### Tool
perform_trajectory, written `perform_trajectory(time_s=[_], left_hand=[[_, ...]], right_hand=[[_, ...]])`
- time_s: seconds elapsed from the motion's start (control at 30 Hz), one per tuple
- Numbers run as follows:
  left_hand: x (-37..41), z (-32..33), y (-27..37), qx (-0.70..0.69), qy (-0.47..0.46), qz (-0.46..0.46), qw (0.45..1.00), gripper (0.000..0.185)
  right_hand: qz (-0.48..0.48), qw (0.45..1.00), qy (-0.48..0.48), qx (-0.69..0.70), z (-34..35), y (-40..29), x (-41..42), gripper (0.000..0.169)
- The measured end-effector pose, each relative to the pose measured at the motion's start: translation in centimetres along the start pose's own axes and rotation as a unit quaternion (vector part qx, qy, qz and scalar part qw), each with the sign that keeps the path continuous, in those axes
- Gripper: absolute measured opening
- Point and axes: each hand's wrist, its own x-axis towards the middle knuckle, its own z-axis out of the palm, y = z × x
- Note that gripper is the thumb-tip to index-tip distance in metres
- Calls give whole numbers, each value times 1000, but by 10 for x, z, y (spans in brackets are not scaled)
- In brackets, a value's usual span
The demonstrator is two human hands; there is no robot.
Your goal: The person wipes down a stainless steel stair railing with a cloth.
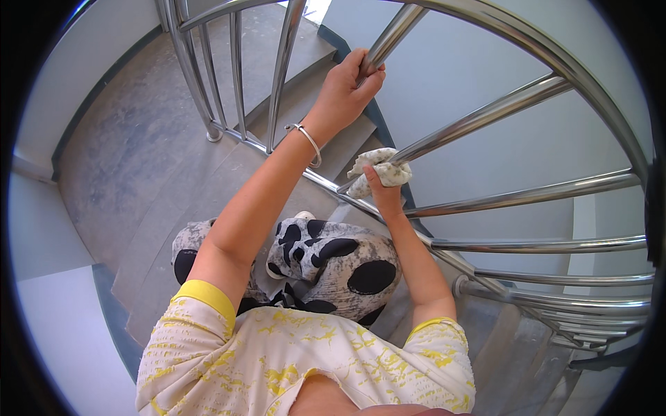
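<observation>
My left hand (343, 99), with a silver bangle (314, 145) on the wrist, is closed around a shiny metal baluster (399, 32) of the stair railing. Lower and to the right, my right hand (386, 196) holds a pale patterned cloth (393, 174). The cloth is wrapped around the lower part of the neighbouring metal baluster (478, 118), just above the bottom rail (320, 179). Most of the right fingers are hidden by the cloth and the baluster.
The curved handrail (525, 34) arches over the balusters. Concrete steps (333, 132) lie beyond the railing, and more stairs (499, 343) are at lower right. The landing floor (135, 135) meets a wall with a dark skirting band (99, 86). My bent knees (359, 255) are close to the bottom rail.
</observation>
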Motion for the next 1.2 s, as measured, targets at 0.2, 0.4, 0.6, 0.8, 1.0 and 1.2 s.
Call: perform_trajectory(time_s=[0.2, 0.4, 0.6, 0.8, 1.0, 1.2], left_hand=[[1, 2, -1, 4, 0, -2, 1000, 10], [0, 2, 1, 3, 4, 2, 1000, 10], [-2, 4, -4, 20, 31, 12, 999, 11], [-27, 4, -44, 84, 52, -52, 994, 14], [-54, -12, -95, 126, 36, -142, 981, 32], [-60, -11, -105, 103, 44, -152, 982, 34]], right_hand=[[77, 995, -63, 14, -8, 23, -4, 27], [162, 979, -120, 31, -13, 43, -8, 30], [214, 962, -157, 60, -13, 52, -10, 34], [234, 950, -206, 24, -21, 85, -19, 32], [227, 948, -224, 0, -13, 76, -20, 32], [202, 962, -183, -14, -12, 84, -23, 29]])
